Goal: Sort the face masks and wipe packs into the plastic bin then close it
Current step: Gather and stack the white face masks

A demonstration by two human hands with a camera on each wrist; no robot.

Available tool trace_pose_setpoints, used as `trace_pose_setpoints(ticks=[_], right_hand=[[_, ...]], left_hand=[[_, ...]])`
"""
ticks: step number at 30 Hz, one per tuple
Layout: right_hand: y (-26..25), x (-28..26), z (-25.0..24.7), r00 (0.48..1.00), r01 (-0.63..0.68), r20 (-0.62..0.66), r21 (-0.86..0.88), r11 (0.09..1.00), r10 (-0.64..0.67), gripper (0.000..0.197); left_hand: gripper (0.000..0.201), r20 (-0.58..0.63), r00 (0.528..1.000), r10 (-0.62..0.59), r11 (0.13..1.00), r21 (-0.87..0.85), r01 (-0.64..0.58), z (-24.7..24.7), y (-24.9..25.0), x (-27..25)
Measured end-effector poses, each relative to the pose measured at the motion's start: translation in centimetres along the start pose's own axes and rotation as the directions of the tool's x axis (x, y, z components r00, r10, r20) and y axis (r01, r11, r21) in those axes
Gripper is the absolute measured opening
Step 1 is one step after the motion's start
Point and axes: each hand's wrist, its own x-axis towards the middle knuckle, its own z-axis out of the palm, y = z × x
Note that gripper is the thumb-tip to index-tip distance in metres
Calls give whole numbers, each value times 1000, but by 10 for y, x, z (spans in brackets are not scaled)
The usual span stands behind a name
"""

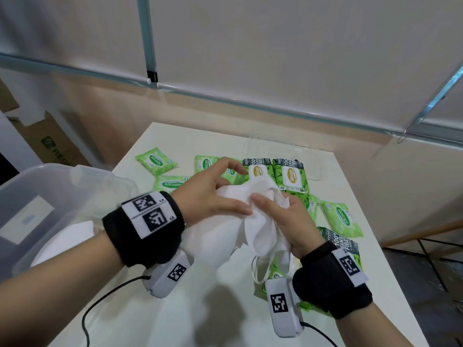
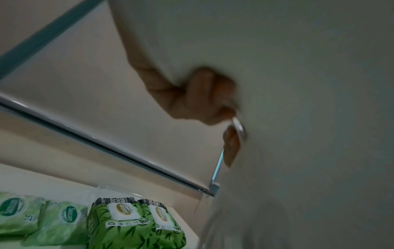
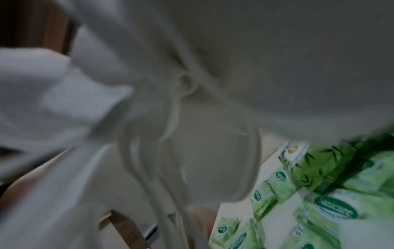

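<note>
At the left edge of the white table (image 1: 140,316) stands a clear plastic bin (image 1: 37,186), open, with something white lying inside. Just right of it the left hand (image 1: 213,194) and the right hand (image 1: 283,221) meet above the tabletop over a bunch of soft white fabric face masks (image 1: 255,221), crumpled and folded, their thin white ear loops (image 1: 259,271) dangling below. The left hand's thumb and fingers curl onto the top of the bunch, the forefinger arched up and slightly apart from the rest. The right hand's fingers close round the bunch from the other side, thumb pressed onto the cloth beside the left thumb. Behind and to the right, small pale-green wipe packs (image 1: 156,161) and larger bamboo-print green wipe packs (image 1: 290,175) lie scattered flat on the table. A clear flat plastic lid (image 1: 310,156) rests at the far edge.
</note>
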Motion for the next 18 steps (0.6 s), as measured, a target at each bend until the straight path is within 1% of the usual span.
trace_pose_setpoints(ticks=[1, 2, 3, 5, 7, 8, 10, 11, 12, 14, 16, 17, 18], right_hand=[[2, 2, -2, 999, -14, -43, 33, 999, 16, 27], [4, 3, -4, 995, -22, -91, 65, 998, 28, 22], [5, 6, -5, 989, -23, -143, 87, 996, 36, 19], [8, 10, -6, 967, -30, -246, 131, 991, 62, 23], [10, 14, -4, 945, -22, -319, 146, 989, 68, 28], [10, 15, -2, 937, -16, -343, 141, 990, 64, 28], [13, 16, 2, 925, 3, -377, 132, 991, 48, 27], [14, 16, 4, 921, 10, -387, 126, 992, 40, 28], [15, 17, 5, 918, 12, -395, 122, 992, 37, 28], [15, 16, 5, 911, 20, -410, 121, 992, 32, 25], [15, 16, 5, 909, 31, -416, 131, 991, 27, 23], [16, 16, 5, 910, 37, -415, 132, 990, 21, 22], [15, 15, 6, 911, 45, -413, 131, 990, 14, 21]], left_hand=[[57, 20, 1000, 0, 999, -33, 1, -6, 0, -1], [54, 17, 1000, 7, 998, -67, -6, -11, 0, -1], [49, -10, 1000, 14, 995, -98, -15, -15, 0, -1], [41, -128, 992, 7, 993, -116, -22, -19, -1, 0], [34, -271, 963, -5, 993, -113, -27, -18, -3, 1], [29, -324, 946, -13, 993, -118, -27, -17, -5, 1], [19, -384, 922, -55, 992, -122, 8, -13, -7, 2], [18, -399, 913, -82, 992, -121, 36, -11, -8, 2], [18, -407, 907, -107, 991, -122, 62, -10, -10, 3], [13, -384, 911, -153, 984, -140, 106, -8, -13, 3], [21, -320, 929, -185, 974, -186, 130, -7, -15, 3], [24, -288, 939, -186, 972, -192, 133, -6, -16, 2], [23, -267, 949, -171, 978, -165, 130, -4, -16, 2]])
